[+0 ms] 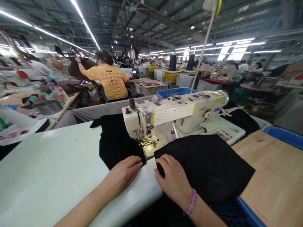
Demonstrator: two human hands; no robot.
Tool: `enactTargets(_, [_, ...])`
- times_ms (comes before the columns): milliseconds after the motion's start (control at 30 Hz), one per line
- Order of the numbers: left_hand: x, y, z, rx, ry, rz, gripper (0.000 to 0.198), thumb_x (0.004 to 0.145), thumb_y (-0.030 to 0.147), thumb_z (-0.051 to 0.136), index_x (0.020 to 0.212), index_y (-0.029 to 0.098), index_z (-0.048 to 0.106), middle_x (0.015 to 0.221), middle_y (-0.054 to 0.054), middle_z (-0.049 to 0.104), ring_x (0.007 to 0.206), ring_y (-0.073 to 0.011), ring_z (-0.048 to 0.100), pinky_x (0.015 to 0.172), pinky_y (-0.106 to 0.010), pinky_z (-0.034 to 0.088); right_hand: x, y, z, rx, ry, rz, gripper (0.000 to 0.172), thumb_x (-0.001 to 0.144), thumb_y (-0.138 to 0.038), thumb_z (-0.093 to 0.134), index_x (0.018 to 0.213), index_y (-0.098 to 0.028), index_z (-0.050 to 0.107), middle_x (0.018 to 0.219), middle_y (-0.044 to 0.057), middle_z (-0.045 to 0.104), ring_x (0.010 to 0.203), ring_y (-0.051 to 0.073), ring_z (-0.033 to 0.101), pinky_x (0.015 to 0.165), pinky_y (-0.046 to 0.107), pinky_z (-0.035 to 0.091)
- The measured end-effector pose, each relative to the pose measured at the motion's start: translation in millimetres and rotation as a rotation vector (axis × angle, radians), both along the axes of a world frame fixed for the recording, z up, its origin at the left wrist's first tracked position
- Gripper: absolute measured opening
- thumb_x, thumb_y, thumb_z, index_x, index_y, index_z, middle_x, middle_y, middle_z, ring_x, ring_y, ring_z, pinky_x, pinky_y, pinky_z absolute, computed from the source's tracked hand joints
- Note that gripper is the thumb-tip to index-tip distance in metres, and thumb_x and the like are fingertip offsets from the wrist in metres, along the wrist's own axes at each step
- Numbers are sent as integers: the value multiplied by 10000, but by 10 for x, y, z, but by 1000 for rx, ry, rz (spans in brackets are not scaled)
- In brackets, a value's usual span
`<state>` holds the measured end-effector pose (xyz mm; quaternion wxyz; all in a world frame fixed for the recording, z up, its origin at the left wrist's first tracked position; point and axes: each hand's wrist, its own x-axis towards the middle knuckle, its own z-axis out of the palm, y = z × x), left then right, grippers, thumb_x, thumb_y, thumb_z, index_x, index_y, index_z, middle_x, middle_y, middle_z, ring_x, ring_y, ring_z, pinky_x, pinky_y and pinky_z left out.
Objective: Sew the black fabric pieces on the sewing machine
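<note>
A white sewing machine (170, 115) stands on the pale green table, its lit needle area (148, 142) just beyond my hands. One black fabric piece (113, 142) lies left of the needle; my left hand (127, 171) is closed on its near right corner, fingers together. Another black fabric piece (205, 164), wide with angled edges, spreads to the right, in front of the machine's body. My right hand (174, 178), with a beaded bracelet at the wrist, grips its left edge between curled fingers and thumb. A narrow gap separates the two pieces.
To the right, a wooden board (274, 173) lies over a blue basket (284, 135). More black fabric (241, 121) rests behind the machine's right end. A blue crate (175, 91) and black thread cones (172, 62) stand behind. Ahead, a person in a yellow shirt (109, 80) handles dark material.
</note>
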<state>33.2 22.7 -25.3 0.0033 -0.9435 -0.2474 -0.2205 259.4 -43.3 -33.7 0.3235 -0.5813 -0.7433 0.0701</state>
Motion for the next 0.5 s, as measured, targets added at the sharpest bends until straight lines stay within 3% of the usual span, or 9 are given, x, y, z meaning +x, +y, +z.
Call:
enactTargets(133, [-36, 244, 15, -80, -13, 46, 329, 986, 221, 428, 1085, 169, 737, 1116, -126, 732, 1046, -224, 693, 923, -345, 593, 164, -102, -7, -45, -79, -143, 189, 782, -125, 690, 917, -207, 587, 899, 64, 620, 833, 269, 636, 709, 388, 509])
enactTargets(333, [-61, 617, 79, -138, -7, 119, 363, 984, 274, 406, 1040, 182, 752, 1121, -122, 736, 1046, -232, 693, 950, -367, 577, 229, -43, -23, -88, -145, -84, 208, 757, -18, 583, 751, -217, 523, 794, 19, 586, 757, 211, 610, 673, 334, 476])
enactTargets(433, [-17, 581, 128, -136, -13, 189, 338, 969, 258, 429, 1017, 162, 749, 1103, -145, 735, 1028, -270, 692, 978, -470, 557, 234, 1, 32, -123, -108, -62, 224, 768, -3, 543, 713, -215, 497, 771, 9, 577, 737, 197, 584, 680, 329, 453])
enactTargets(500, [57, 377, 165, -135, -25, 226, 310, 955, 223, 448, 1062, 172, 735, 1119, -140, 732, 1051, -280, 684, 1015, -523, 526, 262, -43, 140, -122, -6, -38, 199, 799, -17, 526, 751, -209, 506, 805, 13, 587, 771, 198, 582, 719, 337, 454])
